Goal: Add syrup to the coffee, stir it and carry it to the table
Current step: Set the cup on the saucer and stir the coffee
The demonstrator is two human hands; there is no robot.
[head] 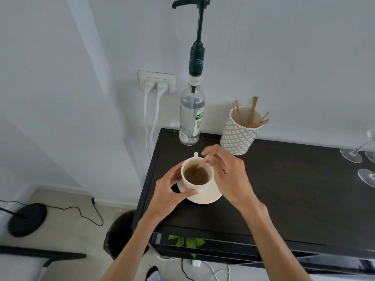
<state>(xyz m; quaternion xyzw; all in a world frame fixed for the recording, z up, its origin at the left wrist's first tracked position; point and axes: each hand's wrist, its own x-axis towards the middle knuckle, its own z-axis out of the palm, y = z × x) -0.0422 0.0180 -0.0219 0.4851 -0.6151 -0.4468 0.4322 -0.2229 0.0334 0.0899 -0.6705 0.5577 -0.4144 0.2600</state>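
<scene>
Currently both hands are on the cup (pixel 197 184), centre of frame. Cup is cream, sits on a matching saucer (pixel 211 196), handle pointing toward the wall. Coffee (pixel 196 175) inside is brown, surface blurred.

Left hand (pixel 170 192): wrapped around the cup's left side, thumb across the near wall, fingers behind the far left wall. Closed on the cup.

Right hand (pixel 227 171): above and right of the cup, fingertips pinched together on a thin wooden stirrer (pixel 204 164). Stirrer slants down-left into the coffee; lower end is under the surface, upper end hidden by fingers.

Saucer rests on a dark cabinet (pixel 274 199) near its left edge.

Syrup bottle (pixel 191 118): upper centre, upright at the cabinet's back left corner, just behind the cup, not touching it. Clear glass, clear liquid, green label, black pump (pixel 199 29) on top with spout facing left.

Patterned holder (pixel 240 131) right of the bottle, several wooden sticks standing in it.

Wine glasses (pixel 354 155) at the right edge, partly cut off.

Wall socket (pixel 157 82) upper left of the bottle, two white plugs in, cables hanging down.

Lower left: black lamp base (pixel 27 219) on the floor.
</scene>
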